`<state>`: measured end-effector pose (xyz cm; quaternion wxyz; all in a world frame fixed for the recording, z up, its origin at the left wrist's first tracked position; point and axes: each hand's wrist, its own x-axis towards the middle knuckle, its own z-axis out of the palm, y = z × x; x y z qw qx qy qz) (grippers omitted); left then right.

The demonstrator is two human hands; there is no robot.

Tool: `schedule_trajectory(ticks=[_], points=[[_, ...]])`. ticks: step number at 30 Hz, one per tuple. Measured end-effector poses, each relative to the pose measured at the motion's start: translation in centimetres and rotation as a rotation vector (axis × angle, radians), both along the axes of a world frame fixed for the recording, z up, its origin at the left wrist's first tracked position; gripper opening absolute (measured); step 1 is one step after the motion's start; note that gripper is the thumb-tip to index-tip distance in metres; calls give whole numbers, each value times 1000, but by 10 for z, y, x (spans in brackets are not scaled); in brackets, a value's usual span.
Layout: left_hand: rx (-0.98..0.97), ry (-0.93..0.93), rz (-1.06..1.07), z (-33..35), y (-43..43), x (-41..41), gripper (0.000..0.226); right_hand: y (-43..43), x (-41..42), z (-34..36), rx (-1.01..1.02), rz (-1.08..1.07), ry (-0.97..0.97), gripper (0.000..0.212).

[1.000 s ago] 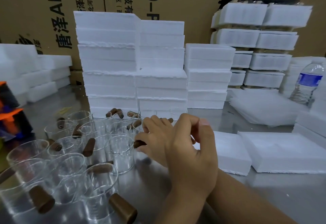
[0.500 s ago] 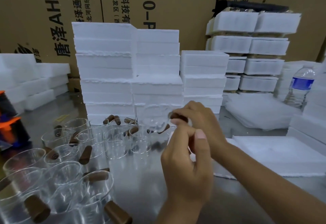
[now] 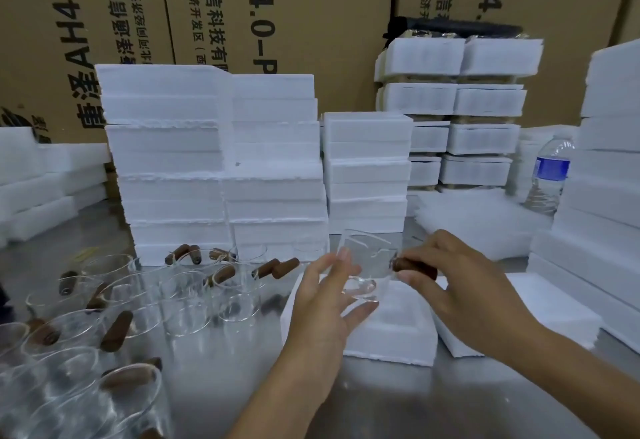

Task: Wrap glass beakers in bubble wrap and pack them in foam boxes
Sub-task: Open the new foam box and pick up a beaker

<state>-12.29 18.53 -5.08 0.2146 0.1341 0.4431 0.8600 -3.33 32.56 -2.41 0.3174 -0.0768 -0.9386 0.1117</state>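
I note the clear glass beaker (image 3: 363,265) aloft, just over the open white foam box (image 3: 391,331). Right hand (image 3: 460,286) pinches its brown cylindrical handle (image 3: 415,266). Left hand (image 3: 325,307) is straight-fingered, steadying the glass.

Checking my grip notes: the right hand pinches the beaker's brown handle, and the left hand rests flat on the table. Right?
Not quite. The head view shows the left hand in the air, fingers against the beaker, not on the table. The right hand does pinch the brown handle.
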Motion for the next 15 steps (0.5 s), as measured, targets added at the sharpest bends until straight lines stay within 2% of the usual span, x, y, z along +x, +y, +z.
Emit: schedule_trajectory(ticks=[7, 11, 12, 14, 15], points=[[13, 68, -111, -8, 3, -15, 44, 11, -14, 1, -56, 92, -24, 19], [99, -11, -87, -13, 5, -24, 48, 28, -23, 14, -270, 320, -29, 38], [110, -17, -93, -12, 5, -26, 53, 40, -28, 17, -322, 308, 12, 37], [110, -42, -80, -10, 7, -28, 69, 75, -43, 20, -371, 179, 96, 22], [106, -53, -65, -11, 9, -30, 69, 96, -51, 19, -359, 89, 114, 15]])
